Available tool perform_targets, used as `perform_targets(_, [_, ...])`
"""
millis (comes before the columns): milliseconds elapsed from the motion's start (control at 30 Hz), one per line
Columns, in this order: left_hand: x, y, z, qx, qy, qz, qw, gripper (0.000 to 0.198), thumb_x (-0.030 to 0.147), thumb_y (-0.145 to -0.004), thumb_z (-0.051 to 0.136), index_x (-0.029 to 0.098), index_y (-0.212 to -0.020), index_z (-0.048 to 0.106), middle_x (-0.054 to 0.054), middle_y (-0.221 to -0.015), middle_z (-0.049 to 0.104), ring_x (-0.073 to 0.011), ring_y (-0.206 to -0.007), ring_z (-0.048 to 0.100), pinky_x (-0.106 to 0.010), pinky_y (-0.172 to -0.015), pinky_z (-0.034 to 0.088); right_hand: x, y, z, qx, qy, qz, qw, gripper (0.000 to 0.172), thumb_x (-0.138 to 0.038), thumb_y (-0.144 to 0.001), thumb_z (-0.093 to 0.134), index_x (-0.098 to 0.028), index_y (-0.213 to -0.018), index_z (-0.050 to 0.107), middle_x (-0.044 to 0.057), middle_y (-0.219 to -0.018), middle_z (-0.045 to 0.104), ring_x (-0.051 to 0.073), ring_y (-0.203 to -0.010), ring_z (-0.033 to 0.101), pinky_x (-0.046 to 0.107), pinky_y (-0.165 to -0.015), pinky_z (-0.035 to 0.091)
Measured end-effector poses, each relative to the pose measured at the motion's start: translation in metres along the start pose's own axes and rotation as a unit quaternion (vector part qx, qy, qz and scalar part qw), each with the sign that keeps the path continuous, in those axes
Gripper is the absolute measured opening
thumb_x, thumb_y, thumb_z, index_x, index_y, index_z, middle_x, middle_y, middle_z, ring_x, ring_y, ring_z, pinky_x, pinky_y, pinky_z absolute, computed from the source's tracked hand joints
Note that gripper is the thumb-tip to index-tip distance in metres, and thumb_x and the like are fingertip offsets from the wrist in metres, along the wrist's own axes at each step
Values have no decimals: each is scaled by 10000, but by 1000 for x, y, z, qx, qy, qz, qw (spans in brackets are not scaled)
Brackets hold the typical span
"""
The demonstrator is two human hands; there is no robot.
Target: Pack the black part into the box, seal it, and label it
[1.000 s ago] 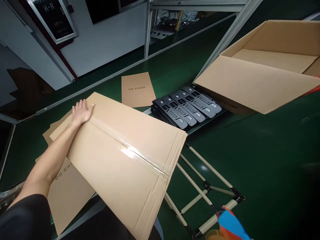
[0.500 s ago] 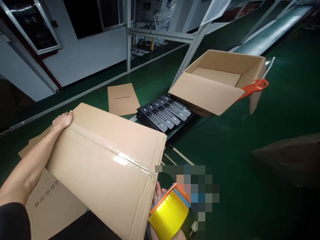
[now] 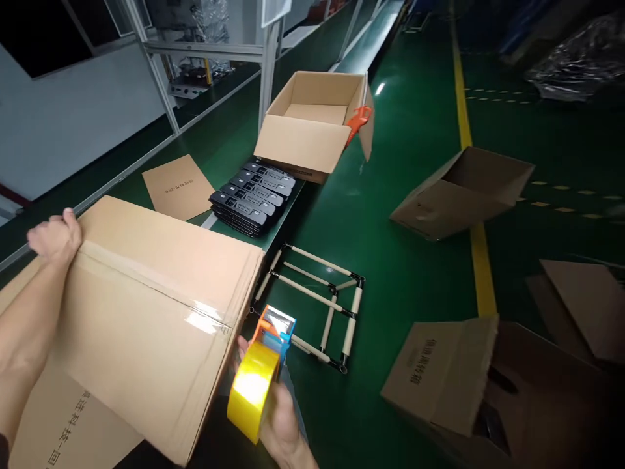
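A large taped cardboard box (image 3: pixel 156 293) lies tilted in front of me on the green bench. My left hand (image 3: pixel 55 236) is closed over its far left corner, fingers curled on the edge. My right hand (image 3: pixel 280 417) grips a tape dispenser (image 3: pixel 261 371) with a yellow roll and an orange-blue frame, just right of the box's near right edge. A clear tape strip runs across the box seam.
Flat cardboard sheets (image 3: pixel 178 185) and a fanned stack of black plastic parts (image 3: pixel 251 194) lie behind the box. An open carton (image 3: pixel 312 124) with an orange tool (image 3: pixel 359 120) stands further back. On the green floor lie a pipe frame (image 3: pixel 317 299) and several cartons (image 3: pixel 459 189).
The view has swung right and down, showing the floor and more cartons. My right hand with the tape dispenser rose into fuller view beside the box. My left hand stays closed on the box's far corner.
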State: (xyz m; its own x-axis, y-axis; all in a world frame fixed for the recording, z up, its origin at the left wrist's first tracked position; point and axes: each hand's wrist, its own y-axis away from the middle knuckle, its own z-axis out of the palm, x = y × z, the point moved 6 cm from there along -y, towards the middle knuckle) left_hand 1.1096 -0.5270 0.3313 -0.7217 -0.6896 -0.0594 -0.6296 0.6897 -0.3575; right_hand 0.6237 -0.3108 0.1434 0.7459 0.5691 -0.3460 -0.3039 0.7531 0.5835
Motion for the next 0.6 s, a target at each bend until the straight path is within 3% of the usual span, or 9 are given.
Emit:
perform_targets(67, [15, 19, -10, 5, 13, 29, 999, 737, 377, -998, 96, -53, -1325, 597, -314, -1384, 666, -437, -1355, 585, -668, -1112, 465, -14, 3, -7, 19, 6, -12, 1000, 467, -385, -646, 906, -225, -1077, 822, 87, -1262, 787, 348, -1374, 618, 484, -1202, 473])
perform_targets(167, [46, 67, -19, -19, 45, 144, 988, 676, 436, -1010, 201, 40, -1422, 562, -228, -1556, 576, -383, -1480, 494, -609, -1230, 387, -43, 5, -22, 64, 13, -52, 996, 425, -294, -590, 921, -208, -985, 789, 70, -984, 821, 374, -1172, 721, 543, -1080, 561])
perform_targets(300, [86, 159, -22, -78, 70, 263, 959, 723, 565, -1045, 218, 149, -1586, 456, -120, -1710, 428, -297, -1616, 329, -497, -1333, 277, -84, -1, -40, 133, 38, -55, 989, 551, -329, -538, 959, -225, -1039, 755, 29, -999, 806, 326, -1027, 750, 505, -974, 623])
perform_targets(367, [107, 203, -19, -147, 91, 329, 928, 774, 660, -1044, 276, 201, -1662, 360, -90, -1763, 324, -284, -1650, 255, -482, -1355, 228, -106, -9, -41, 142, 58, -44, 987, 556, -349, -537, 951, -223, -1040, 750, 25, -998, 800, 313, -996, 750, 482, -926, 641])
perform_targets(467, [126, 234, -23, -211, 115, 338, 910, 837, 722, -1036, 317, 224, -1706, 254, -110, -1792, 207, -317, -1672, 151, -557, -1365, 154, -140, -23, -29, 109, 102, -44, 988, 571, -352, -561, 926, -231, -1088, 745, 26, -1030, 797, 310, -1029, 741, 459, -893, 652])
perform_targets(600, [120, 247, -43, -211, 113, 260, 936, 841, 716, -1038, 346, 195, -1696, 280, -147, -1788, 192, -343, -1674, 88, -613, -1360, 96, -171, -40, -10, 71, 175, -23, 982, 607, -353, -525, 946, -229, -1080, 734, 29, -1005, 792, 289, -937, 748, 425, -796, 667])
